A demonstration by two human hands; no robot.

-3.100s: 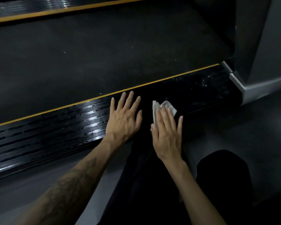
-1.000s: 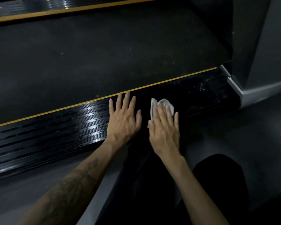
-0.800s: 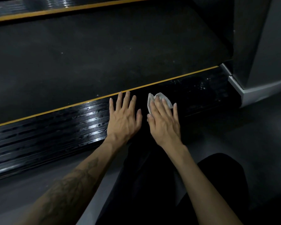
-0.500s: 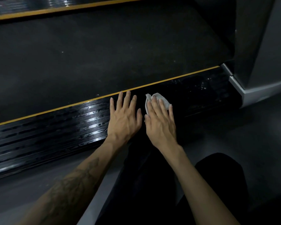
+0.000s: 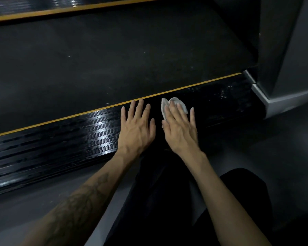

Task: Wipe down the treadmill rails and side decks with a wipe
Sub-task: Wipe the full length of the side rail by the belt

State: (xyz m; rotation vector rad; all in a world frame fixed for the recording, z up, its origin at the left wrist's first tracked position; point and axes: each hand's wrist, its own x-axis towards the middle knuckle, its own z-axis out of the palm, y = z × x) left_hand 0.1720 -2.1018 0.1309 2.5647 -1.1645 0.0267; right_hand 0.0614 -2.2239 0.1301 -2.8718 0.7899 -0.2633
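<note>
Right hand [image 5: 180,129] flat, fingers straight, pressing white wipe [image 5: 174,105] onto black ribbed side deck [image 5: 60,142]. Wipe pokes out at the fingertips' 12 o'clock. Left hand [image 5: 136,128] at its 9 o'clock, released, flat on deck.

Gym, likely — treadmill belt [image 5: 114,55], ribbed side deck [image 5: 52,146], grey floor [image 5: 283,139].
</note>
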